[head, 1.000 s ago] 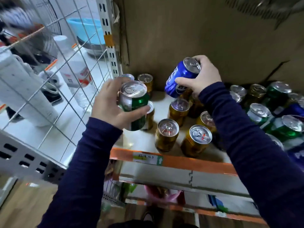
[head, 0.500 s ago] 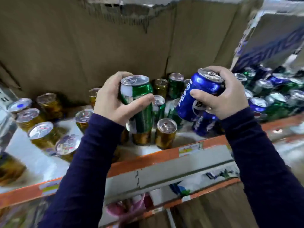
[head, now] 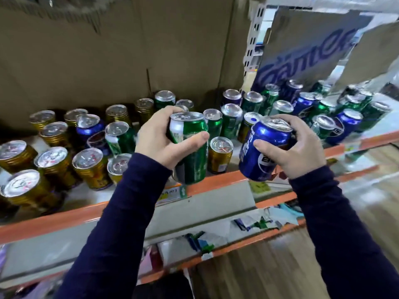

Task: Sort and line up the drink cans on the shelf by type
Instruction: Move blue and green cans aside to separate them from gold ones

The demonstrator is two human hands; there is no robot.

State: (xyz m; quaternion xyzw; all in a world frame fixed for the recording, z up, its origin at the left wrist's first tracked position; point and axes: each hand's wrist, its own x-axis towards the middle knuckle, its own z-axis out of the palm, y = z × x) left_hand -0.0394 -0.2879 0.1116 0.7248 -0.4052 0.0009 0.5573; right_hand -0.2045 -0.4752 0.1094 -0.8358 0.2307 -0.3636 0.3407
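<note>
Left hand (head: 160, 145) wrapped round a green can (head: 191, 147), thumb across its front; right hand (head: 300, 147) clamped on a blue Pepsi can (head: 264, 148), tilted; both held off the shelf (head: 216, 180), above its orange front lip. Beyond the left fingers: gold cans (head: 90, 167) mostly grouped, a few blue and green among them. Beyond the right fingers: green and blue mixed, no rows. Judgement: sorting early; most work remains.

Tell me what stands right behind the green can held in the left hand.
Behind the green can in the left hand, another green can and a gold can stand on the shelf. Whatever stands directly behind the hand and can is covered.
</note>
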